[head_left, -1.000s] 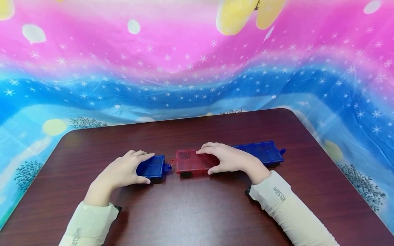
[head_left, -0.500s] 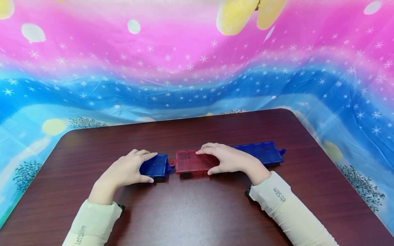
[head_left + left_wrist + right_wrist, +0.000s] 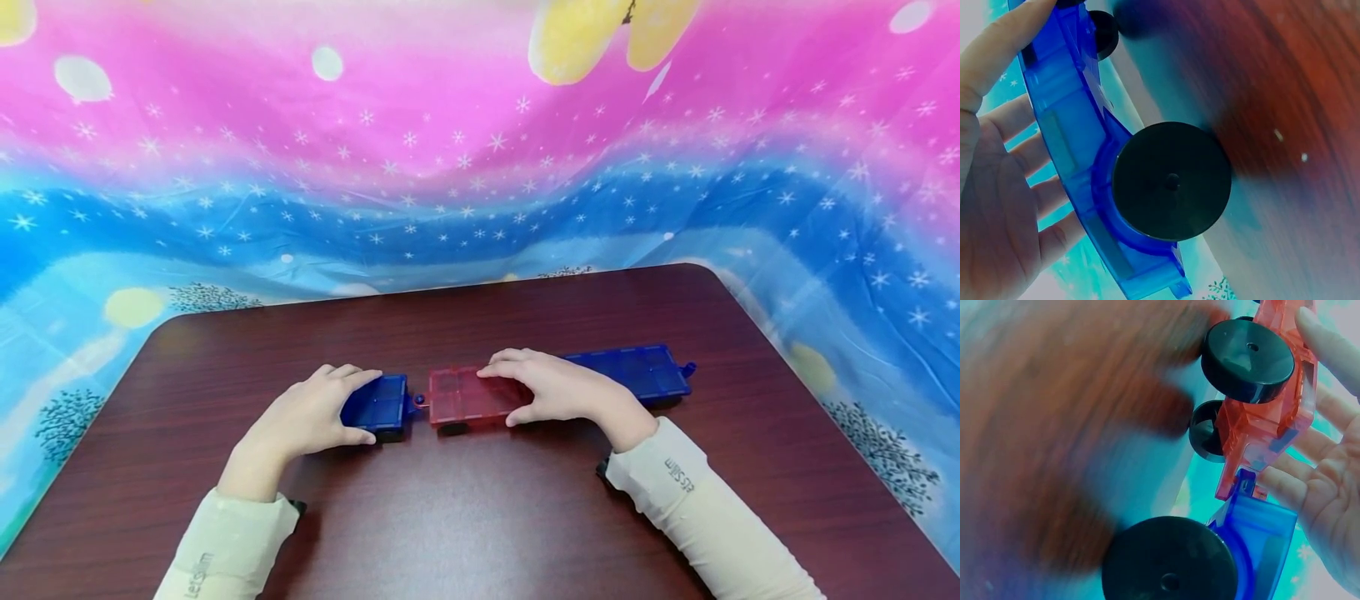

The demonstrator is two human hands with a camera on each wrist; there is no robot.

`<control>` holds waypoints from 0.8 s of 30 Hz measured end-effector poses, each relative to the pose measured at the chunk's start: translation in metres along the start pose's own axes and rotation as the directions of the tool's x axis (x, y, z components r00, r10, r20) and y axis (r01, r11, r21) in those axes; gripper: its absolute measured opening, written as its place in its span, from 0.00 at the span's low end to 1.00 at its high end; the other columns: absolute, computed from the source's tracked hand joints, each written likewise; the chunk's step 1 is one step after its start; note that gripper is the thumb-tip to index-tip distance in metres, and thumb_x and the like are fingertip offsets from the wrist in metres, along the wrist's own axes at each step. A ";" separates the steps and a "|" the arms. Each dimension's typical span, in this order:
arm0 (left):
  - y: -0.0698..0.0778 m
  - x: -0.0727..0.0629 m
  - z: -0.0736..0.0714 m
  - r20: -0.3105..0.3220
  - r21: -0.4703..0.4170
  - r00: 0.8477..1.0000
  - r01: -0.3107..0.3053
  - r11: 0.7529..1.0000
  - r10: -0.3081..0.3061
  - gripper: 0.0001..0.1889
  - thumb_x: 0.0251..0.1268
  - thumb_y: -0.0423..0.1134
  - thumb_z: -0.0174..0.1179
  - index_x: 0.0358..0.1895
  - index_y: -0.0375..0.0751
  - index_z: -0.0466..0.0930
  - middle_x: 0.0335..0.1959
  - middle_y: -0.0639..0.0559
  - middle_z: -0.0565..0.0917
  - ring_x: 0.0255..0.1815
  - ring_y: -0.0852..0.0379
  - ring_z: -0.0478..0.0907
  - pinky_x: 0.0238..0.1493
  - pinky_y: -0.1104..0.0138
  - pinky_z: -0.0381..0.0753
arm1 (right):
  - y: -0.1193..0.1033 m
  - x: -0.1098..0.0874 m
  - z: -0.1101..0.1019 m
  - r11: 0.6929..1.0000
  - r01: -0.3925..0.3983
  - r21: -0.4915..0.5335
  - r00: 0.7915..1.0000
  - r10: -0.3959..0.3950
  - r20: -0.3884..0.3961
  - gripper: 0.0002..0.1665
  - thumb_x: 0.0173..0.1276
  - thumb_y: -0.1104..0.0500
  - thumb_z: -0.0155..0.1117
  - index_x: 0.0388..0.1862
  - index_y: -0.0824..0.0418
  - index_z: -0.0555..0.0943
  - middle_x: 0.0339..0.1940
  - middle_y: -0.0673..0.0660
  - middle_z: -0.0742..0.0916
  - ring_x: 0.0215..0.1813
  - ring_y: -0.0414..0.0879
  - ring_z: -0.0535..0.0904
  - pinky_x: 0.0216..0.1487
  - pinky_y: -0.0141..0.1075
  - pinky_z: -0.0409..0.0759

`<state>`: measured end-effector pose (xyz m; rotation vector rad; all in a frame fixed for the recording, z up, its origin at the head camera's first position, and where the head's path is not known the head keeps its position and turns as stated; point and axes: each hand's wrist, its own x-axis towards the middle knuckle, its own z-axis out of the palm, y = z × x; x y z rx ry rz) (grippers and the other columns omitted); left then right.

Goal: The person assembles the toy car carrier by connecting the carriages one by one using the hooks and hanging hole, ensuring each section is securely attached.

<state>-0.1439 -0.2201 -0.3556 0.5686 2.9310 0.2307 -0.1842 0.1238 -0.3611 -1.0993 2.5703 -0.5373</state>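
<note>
My left hand (image 3: 307, 412) grips a blue see-through toy car base (image 3: 388, 402) across its width, thumb along the near side and fingers at the far side. A black wheel (image 3: 1172, 181) of it fills the middle of the left wrist view. In the centre, a red toy car base (image 3: 453, 398) is held between the thumb and fingers of my right hand (image 3: 558, 387). The blue peg (image 3: 419, 400) overlaps the red ring between these two cars. Behind my right hand, a second blue car base (image 3: 637, 372) adjoins the red one; the right wrist view shows their coupling (image 3: 1244, 481).
All three cars stand in a row on a dark brown table (image 3: 480, 517) with rounded far corners. A pink and blue patterned cloth (image 3: 450, 167) hangs behind it and along both sides. The last blue car has a free hook (image 3: 688, 368) at its right end.
My left hand has shifted the left blue car right, up to the red one. The blue peg and red ring, apart earlier, now overlap. My right hand has stayed in place.
</note>
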 end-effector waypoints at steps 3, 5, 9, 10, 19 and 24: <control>0.001 -0.001 0.001 -0.007 0.004 1.000 0.009 1.000 -0.009 0.45 0.49 0.58 0.75 0.72 0.47 0.69 0.65 0.43 0.77 0.62 0.41 0.73 0.52 0.41 0.81 | 0.000 0.001 0.000 1.000 0.000 -0.005 1.000 0.000 0.002 0.40 0.63 0.51 0.73 0.73 0.52 0.71 0.73 0.56 0.72 0.72 0.53 0.69 0.69 0.50 0.74; 0.001 -0.002 0.002 -0.014 0.013 1.000 0.011 1.000 -0.011 0.45 0.49 0.58 0.75 0.72 0.47 0.69 0.65 0.42 0.76 0.62 0.40 0.73 0.53 0.41 0.81 | 0.000 0.002 0.001 1.000 0.000 -0.006 1.000 0.000 0.004 0.40 0.63 0.51 0.73 0.73 0.52 0.71 0.73 0.56 0.72 0.72 0.53 0.69 0.69 0.50 0.74; 0.001 -0.004 0.004 -0.036 0.043 0.999 0.014 0.999 -0.013 0.46 0.48 0.58 0.75 0.72 0.48 0.69 0.65 0.42 0.77 0.63 0.40 0.73 0.53 0.41 0.80 | 0.000 0.002 0.001 1.000 -0.006 -0.009 1.000 0.006 0.009 0.40 0.63 0.51 0.73 0.73 0.52 0.70 0.74 0.56 0.71 0.74 0.53 0.67 0.68 0.50 0.74; 0.001 -0.004 0.004 -0.043 0.053 0.999 0.016 0.998 -0.014 0.46 0.48 0.59 0.75 0.72 0.48 0.69 0.65 0.42 0.77 0.63 0.40 0.73 0.53 0.40 0.80 | 0.000 0.002 0.001 1.000 -0.008 -0.011 1.000 0.008 0.009 0.40 0.63 0.51 0.73 0.73 0.51 0.70 0.74 0.56 0.71 0.74 0.53 0.67 0.68 0.51 0.74; 0.001 -0.013 0.003 -0.086 0.107 0.996 0.013 0.994 -0.004 0.48 0.49 0.63 0.72 0.74 0.52 0.66 0.71 0.44 0.72 0.70 0.38 0.67 0.59 0.34 0.72 | 0.003 -0.013 -0.014 1.000 -0.017 -0.002 0.999 0.017 -0.038 0.45 0.65 0.46 0.71 0.78 0.48 0.64 0.80 0.56 0.65 0.79 0.55 0.60 0.72 0.54 0.69; -0.009 -0.029 -0.008 -0.109 0.133 0.994 0.022 0.991 -0.008 0.52 0.49 0.71 0.67 0.78 0.55 0.59 0.76 0.43 0.65 0.76 0.34 0.59 0.64 0.27 0.60 | 0.022 -0.034 -0.036 0.998 -0.015 -0.055 0.986 0.006 -0.167 0.46 0.67 0.40 0.67 0.79 0.47 0.60 0.81 0.56 0.63 0.82 0.55 0.54 0.76 0.57 0.62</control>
